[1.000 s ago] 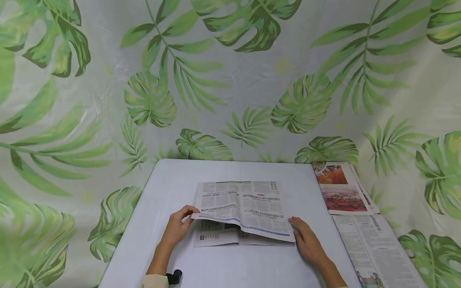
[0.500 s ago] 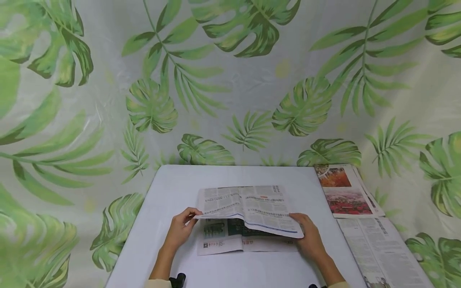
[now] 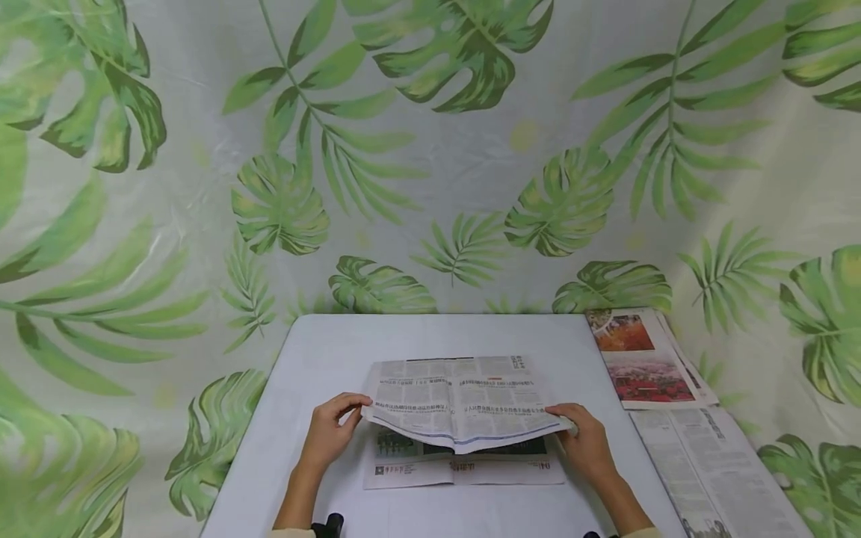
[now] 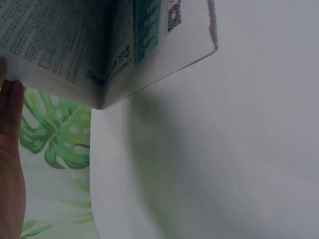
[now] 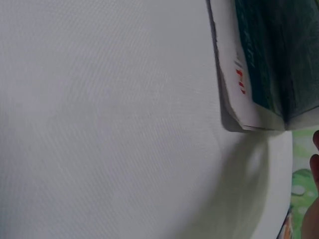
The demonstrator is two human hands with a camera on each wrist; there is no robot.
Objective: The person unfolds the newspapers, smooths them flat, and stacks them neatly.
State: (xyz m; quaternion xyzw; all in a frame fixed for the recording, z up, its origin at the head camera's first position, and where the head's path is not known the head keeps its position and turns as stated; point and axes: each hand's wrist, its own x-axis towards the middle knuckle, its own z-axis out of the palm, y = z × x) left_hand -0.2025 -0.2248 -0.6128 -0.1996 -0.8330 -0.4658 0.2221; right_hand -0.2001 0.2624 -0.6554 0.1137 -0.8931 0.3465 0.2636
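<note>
A folded newspaper (image 3: 430,396) lies in the middle of the white table, its upper flap raised at the near edge and sagging at the centre crease. My left hand (image 3: 329,430) pinches the flap's left near corner. At the right near corner, my right hand (image 3: 587,441) grips the same flap between thumb and fingers. The lower half (image 3: 417,474) rests flat on the table with a dark green picture partly showing. In the left wrist view the newspaper (image 4: 55,55) stands open like a book, with the left hand (image 4: 10,164) at its edge. The right wrist view catches little of the right hand (image 5: 311,214).
Along the right edge of the white table (image 3: 336,336) lie more newspapers: one with colour photos (image 3: 646,366) at the back, and a text page (image 3: 720,463) nearer. Behind the table hangs a leaf-patterned curtain (image 3: 464,187).
My right hand has gone from touching the flap's right edge to gripping its corner. The right side of the flap has risen, so both near corners are now held up.
</note>
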